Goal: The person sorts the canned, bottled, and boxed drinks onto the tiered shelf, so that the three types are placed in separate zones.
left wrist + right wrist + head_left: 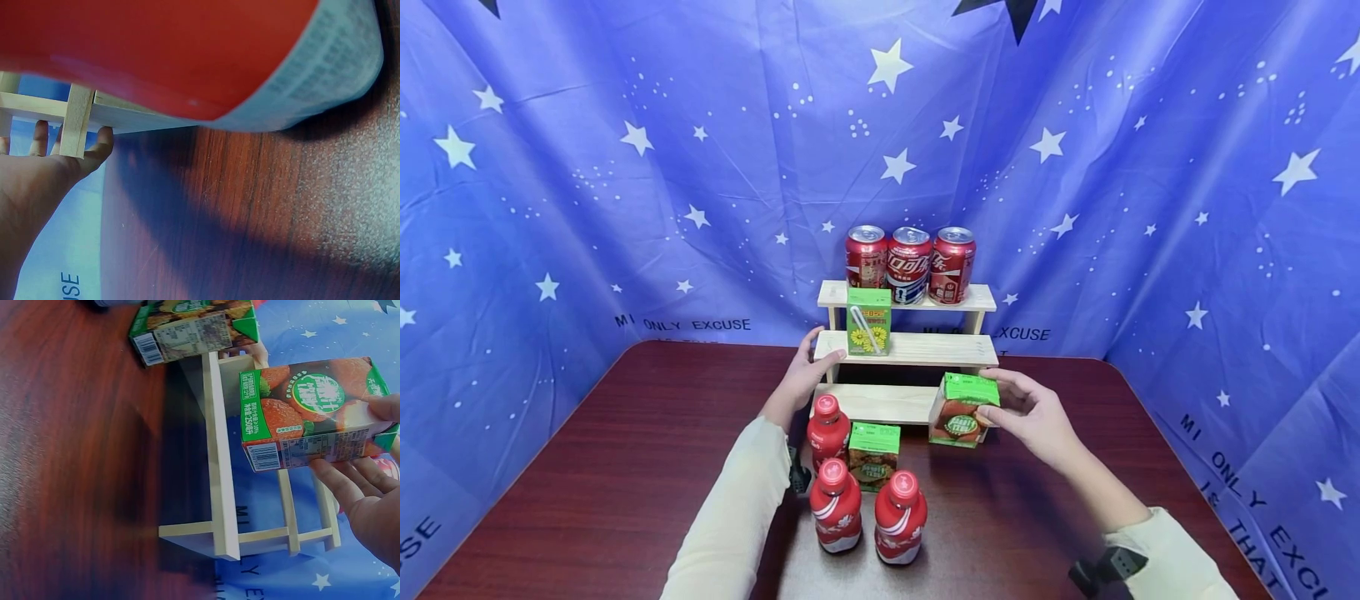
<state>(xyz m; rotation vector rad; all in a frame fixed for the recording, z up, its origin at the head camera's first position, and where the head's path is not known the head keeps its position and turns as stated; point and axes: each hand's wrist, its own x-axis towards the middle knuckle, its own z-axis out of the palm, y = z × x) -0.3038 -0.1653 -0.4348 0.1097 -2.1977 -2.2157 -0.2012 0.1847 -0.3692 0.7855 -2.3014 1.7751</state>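
My right hand (1036, 419) pinches a green-topped juice box (961, 410) in front of the right end of the shelf's lowest tier. In the right wrist view, strawberries show on this juice box (290, 422), with the thumb on one face and fingers beneath. My left hand (801, 377) grips the left end of the wooden three-tier shelf (880, 402) at its middle board. A green-yellow drink box (880, 325) with a straw stands at that board's left. Three red cans (907, 271) line the top tier.
Another juice box (874, 458) stands on the dark wooden table (587, 467) before the shelf. Around it are three red bottles (837, 512), one close beside my left wrist. A red bottle (187, 50) blocks much of the left wrist view. Blue star-patterned cloth (715, 167) hangs behind.
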